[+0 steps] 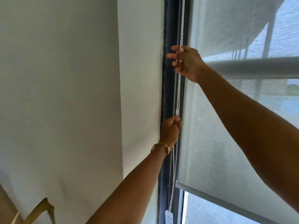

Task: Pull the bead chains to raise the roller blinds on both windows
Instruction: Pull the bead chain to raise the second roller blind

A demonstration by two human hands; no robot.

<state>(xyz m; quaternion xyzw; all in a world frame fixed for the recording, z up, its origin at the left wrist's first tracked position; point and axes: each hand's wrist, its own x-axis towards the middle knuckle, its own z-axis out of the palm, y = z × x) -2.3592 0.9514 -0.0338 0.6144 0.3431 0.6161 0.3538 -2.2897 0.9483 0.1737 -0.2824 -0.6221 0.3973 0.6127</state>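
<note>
Nearest us, our two forearms reach up toward the window frame [168, 94], with bare white wall [64, 94] open on the left side. Our left hand [171, 131], a gold watch [161, 147] on its wrist, is clenched around the bead chain [179, 88] just below its small white connector [176, 112]. Below that hand the chain hangs as two strands down to a white weight [168, 215] near the bottom of the frame. Higher up, our right hand [186, 62] has its fingers [174, 56] loosely curled around the same chain; whether they actually pinch it seems unclear from here. The chain runs in the narrow gap between the dark frame and the edge of the roller blind [210, 143]. The blind's bottom bar [202, 193] sits low, with a strip of clear glass [202, 210] showing beneath. Beyond the sheer fabric, an outdoor railing [258, 65] shows.
</note>
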